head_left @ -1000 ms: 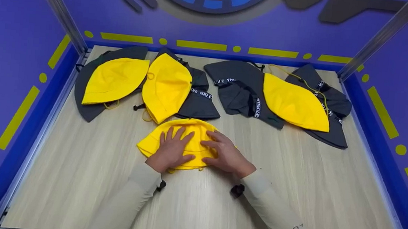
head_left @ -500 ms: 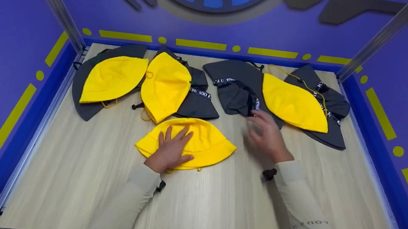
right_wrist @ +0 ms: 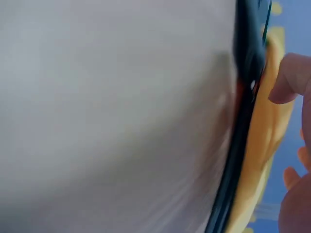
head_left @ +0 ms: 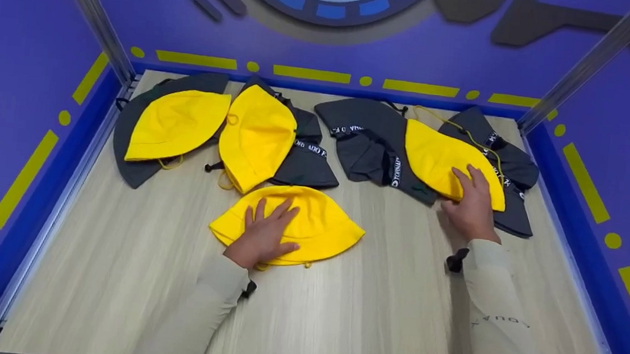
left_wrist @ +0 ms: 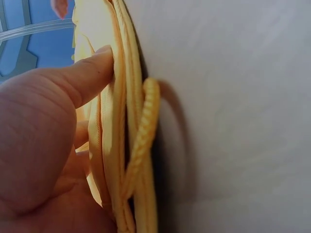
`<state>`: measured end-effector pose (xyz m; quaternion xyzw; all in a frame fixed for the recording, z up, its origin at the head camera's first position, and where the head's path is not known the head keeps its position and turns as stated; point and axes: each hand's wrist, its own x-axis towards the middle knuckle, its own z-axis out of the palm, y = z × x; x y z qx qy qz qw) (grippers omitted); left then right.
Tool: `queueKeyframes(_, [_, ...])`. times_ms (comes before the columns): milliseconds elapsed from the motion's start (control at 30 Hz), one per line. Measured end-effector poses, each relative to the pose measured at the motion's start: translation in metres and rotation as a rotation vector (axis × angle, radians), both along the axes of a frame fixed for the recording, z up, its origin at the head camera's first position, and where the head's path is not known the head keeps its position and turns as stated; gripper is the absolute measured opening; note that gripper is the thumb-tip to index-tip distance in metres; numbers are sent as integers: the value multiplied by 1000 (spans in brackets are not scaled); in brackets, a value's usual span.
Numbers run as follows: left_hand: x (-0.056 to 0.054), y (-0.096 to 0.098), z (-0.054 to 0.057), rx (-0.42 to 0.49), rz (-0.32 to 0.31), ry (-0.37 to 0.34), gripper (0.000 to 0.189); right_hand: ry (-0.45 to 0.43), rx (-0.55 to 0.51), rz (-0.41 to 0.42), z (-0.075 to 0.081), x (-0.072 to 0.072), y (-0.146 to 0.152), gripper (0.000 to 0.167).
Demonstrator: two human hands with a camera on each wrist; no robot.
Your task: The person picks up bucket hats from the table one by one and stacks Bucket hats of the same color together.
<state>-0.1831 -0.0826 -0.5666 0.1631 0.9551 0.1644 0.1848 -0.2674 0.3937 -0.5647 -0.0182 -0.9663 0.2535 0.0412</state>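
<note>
A yellow bucket hat lies flattened at the middle of the table. My left hand rests on its left half with the fingers spread; in the left wrist view the thumb touches the cloth near the stacked brim edges and a yellow cord loop. At the right, my right hand is over the lower part of another yellow hat, fingers loosely bent. That hat lies across dark grey hats. In the right wrist view the thumb is beside the yellow cloth, above a dark brim.
Back left, a yellow hat lies on a dark grey hat. Beside it another yellow hat overlaps a dark hat with a lettered band. A dark hat lies right of centre. Purple walls enclose the table.
My right hand has left the middle yellow hat and moved right to the yellow hat at the back right. The left hand stays on the middle hat.
</note>
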Motion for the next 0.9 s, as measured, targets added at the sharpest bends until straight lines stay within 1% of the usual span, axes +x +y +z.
queueKeyframes(67, [1, 0, 0, -5, 5, -4, 82, -19, 14, -14, -3, -2, 6, 80])
queueKeyframes(133, [1, 0, -1, -3, 8, -6, 83, -40, 16, -47, -5, -3, 12, 79])
queueKeyframes(267, [1, 1, -2, 12, 0, -10, 82, -85, 23, -143, -9, -2, 22, 72])
queueKeyframes(367, [1, 1, -2, 12, 1, -7, 83, -98, 41, -188, -11, -2, 28, 65])
queueKeyframes(500, [0, 0, -2, 18, 3, -6, 83, -79, 45, -242, -12, -4, 32, 59])
queueKeyframes(733, [0, -1, -5, 58, 1, 1, 80, -36, 46, -362, -8, -7, 34, 53])
queueKeyframes(900, [0, -2, -4, 51, 1, -6, 81, 19, 50, -410, -6, -8, 32, 47])
